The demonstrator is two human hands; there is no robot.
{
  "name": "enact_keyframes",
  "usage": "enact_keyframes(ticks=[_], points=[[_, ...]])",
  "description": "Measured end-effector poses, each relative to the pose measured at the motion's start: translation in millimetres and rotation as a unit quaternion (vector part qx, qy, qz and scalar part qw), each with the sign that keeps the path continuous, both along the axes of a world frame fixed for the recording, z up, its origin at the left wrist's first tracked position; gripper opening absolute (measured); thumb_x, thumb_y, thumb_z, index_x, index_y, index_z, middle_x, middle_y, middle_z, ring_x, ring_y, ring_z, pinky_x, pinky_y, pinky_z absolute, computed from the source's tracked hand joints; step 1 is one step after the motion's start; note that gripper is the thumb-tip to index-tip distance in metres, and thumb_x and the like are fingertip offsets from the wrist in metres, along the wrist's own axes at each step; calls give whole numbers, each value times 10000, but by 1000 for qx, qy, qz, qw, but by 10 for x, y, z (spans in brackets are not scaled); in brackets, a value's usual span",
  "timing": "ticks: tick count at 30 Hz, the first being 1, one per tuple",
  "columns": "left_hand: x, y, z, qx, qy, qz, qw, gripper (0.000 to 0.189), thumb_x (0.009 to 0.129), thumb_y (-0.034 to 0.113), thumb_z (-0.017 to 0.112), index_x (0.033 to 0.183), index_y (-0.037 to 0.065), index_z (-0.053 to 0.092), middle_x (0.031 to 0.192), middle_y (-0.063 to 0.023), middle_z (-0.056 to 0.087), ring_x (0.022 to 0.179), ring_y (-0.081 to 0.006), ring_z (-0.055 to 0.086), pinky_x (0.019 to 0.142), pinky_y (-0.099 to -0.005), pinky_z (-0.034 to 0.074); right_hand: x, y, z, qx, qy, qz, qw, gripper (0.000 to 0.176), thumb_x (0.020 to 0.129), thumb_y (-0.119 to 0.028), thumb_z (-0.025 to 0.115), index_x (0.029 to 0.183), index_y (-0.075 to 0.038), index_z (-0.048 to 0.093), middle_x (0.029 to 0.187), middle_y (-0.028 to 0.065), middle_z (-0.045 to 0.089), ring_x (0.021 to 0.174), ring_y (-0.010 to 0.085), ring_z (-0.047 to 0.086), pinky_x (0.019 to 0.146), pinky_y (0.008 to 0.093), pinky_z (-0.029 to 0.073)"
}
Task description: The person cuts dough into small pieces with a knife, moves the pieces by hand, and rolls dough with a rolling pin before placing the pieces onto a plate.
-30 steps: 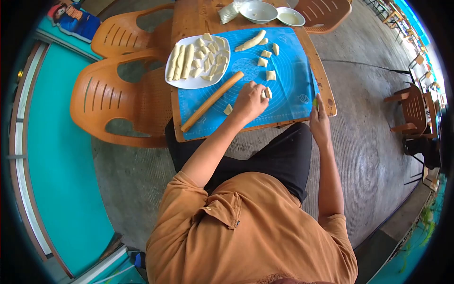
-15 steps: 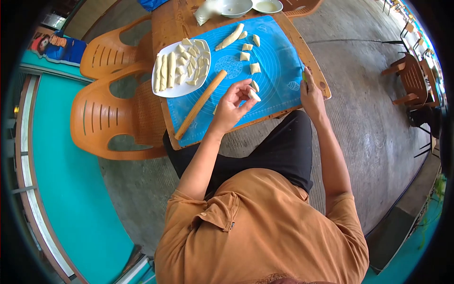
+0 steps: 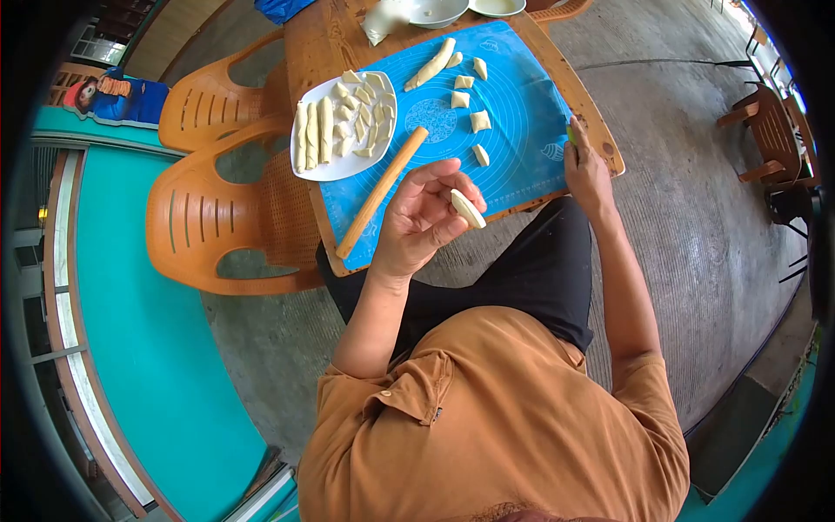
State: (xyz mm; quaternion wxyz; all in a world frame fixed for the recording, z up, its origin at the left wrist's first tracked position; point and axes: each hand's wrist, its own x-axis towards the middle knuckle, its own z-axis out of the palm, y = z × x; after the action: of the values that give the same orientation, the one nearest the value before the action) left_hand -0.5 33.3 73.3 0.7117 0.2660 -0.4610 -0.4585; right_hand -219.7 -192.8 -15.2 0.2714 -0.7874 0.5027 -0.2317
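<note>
Raised above the mat's near edge, my left hand (image 3: 424, 217) pinches a cut piece of dough (image 3: 468, 209) between thumb and fingers. My right hand (image 3: 587, 165) rests at the right edge of the blue mat (image 3: 522, 113), closed on a green-handled knife (image 3: 571, 132), most of which is hidden. On the mat, several small dough pieces (image 3: 480, 121) lie in a loose row, below a longer dough roll (image 3: 430, 64). A wooden rolling pin (image 3: 383, 191) slants across the mat's left side, close to my left hand.
A white plate (image 3: 303, 170) at the left holds dough rolls and several cut pieces. Toward the far end of the wooden table (image 3: 326, 39) are a plastic bag (image 3: 383, 21), a bowl (image 3: 437, 12) and a shallow dish (image 3: 497, 7). Orange chairs (image 3: 204, 217) stand at the left.
My left hand has lifted the dough piece up from the mat, nearer to the camera. The view has shifted slightly; my right hand stays at the mat's right edge.
</note>
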Motion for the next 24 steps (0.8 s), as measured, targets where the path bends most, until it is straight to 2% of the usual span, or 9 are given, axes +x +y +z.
enact_keyframes(ticks=[5,7,8,10,13,17,19,22,24], points=[[41,45,33,8,-3,14,1000,622,994,41,802,1557,97,543,1220,-88,683,1119,-204,692,989,-371,595,-1,3,-44,-32,-6,11,999,559,1125,-303,516,1663,-163,470,1481,265,652,1326,462,648,1133,509,509],[128,78,-44,48,-13,36,998,596,1000,43,799,1542,92,555,1202,-89,684,1114,-195,691,982,-365,594,-2,3,6,9,-6,2,1000,557,1130,-300,514,1667,-159,465,1439,273,679,1307,458,665,1114,505,518],[169,105,-54,57,-5,48,997,556,1006,50,798,1514,69,574,1192,-80,689,1102,-164,691,973,-335,591,19,-8,-21,-40,-23,16,999,555,1136,-295,511,1671,-160,460,1397,286,701,1283,462,683,1093,509,526],[338,194,-140,107,-21,101,989,527,1010,49,794,1494,57,586,1193,-73,691,1093,-151,692,966,-317,590,4,-37,-52,-16,-18,15,1000,555,1137,-295,511,1673,-161,458,1390,296,701,1275,464,688,1088,513,528],[646,336,-162,201,-85,240,946,445,1020,59,789,1430,31,620,1193,-51,696,1070,-120,692,953,-252,575,-4,-23,-82,-21,-19,14,1000,556,1138,-293,513,1676,-163,455,1373,312,703,1256,472,698,1073,520,536],[1417,446,-535,258,-264,381,847,437,992,45,803,1398,7,647,1147,-53,716,1012,-112,673,879,-288,567,17,0,-40,-19,15,7,1000,554,1139,-289,510,1676,-166,457,1361,318,706,1238,472,706,1059,525,543],[1614,457,-511,269,-305,399,822,453,973,44,801,1402,16,656,1126,-62,723,982,-129,672,855,-312,564,28,2,-20,-9,30,4,999,552,1139,-288,510,1675,-166,460,1357,320,707,1234,472,708,1054,527,545],[1688,383,-282,345,-466,369,726,524,953,59,789,1452,42,631,1107,-90,721,960,-184,689,905,-328,567,26,-10,-34,-3,21,5,1000,546,1140,-286,510,1670,-162,468,1357,322,706,1231,471,709,1051,528,547],[1836,338,-348,327,-484,335,739,525,951,57,780,1454,46,629,1102,-96,722,963,-197,693,919,-341,570,16,-10,-48,-7,7,8,1000,541,1143,-285,507,1666,-155,472,1357,320,707,1229,471,711,1043,529,550]])
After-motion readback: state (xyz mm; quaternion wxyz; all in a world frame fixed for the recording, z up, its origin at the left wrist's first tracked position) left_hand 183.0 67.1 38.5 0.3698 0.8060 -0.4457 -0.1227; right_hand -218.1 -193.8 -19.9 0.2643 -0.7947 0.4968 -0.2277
